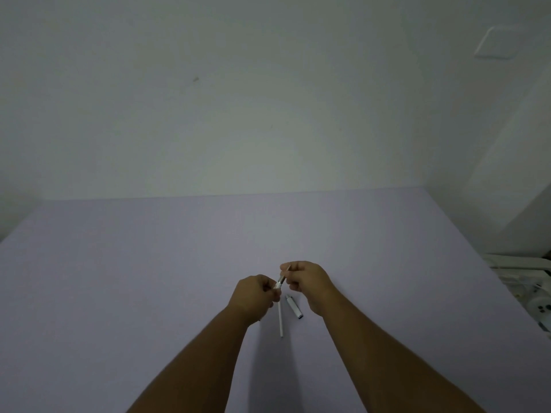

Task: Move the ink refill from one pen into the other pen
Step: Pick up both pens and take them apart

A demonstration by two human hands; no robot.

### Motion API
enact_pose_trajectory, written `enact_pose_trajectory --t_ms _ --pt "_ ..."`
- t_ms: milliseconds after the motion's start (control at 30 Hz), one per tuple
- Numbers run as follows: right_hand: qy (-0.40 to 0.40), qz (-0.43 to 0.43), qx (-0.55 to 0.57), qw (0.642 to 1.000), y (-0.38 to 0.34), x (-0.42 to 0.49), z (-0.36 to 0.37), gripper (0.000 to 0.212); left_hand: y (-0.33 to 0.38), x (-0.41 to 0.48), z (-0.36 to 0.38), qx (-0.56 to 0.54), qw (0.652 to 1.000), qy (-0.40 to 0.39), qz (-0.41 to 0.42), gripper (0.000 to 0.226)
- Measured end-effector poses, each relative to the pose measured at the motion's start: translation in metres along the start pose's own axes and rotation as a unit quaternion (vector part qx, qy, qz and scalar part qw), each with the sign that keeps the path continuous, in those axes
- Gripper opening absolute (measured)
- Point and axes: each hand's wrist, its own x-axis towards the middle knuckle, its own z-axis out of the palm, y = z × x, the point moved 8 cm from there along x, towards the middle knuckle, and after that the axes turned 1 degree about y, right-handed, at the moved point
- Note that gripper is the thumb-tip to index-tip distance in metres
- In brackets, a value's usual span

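Both hands meet above the lilac table. My left hand grips a white pen barrel that slants down toward me, its upper end hidden in the fist. My right hand pinches a thin part with a dark and silver tip, which spans the gap between the two hands and reaches the barrel's top; I cannot tell whether it is the ink refill or the pen's tip section. A short white pen piece with a dark end lies on the table just below my right hand.
A pale wall rises behind the table's far edge. White equipment with cables stands off the table's right edge. A wall plate sits high on the right.
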Motion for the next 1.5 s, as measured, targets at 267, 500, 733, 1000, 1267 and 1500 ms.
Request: enact_pose_trajectory --t_ms 267,500,733,1000,1267,1500 --pt "0.005 0.002 -0.012 1.0 0.0 0.001 0.0 0.009 0.004 0.002 0.001 0.02 1.0 0.0 0.012 0.019" --pt "0.021 0.013 -0.023 0.999 -0.001 -0.001 -0.001 0.008 0.006 0.003 0.0 0.016 1.0 0.0 0.019 0.02" --pt "0.019 0.027 0.023 0.999 -0.001 0.001 0.001 0.029 0.008 0.004 0.0 0.032 0.999 0.0 0.027 0.02" --pt "0.001 0.021 0.021 1.0 -0.002 0.0 0.005 0.035 0.006 0.003 -0.003 0.025 0.999 0.0 0.024 0.019" --pt "0.03 0.004 0.036 0.999 -0.007 0.0 -0.002 0.038 0.009 0.0 -0.002 0.029 0.999 -0.014 0.021 0.02" --pt "0.032 -0.001 0.068 0.997 -0.01 0.003 -0.007 0.044 0.006 -0.002 0.001 -0.052 0.998 -0.031 -0.006 0.016"
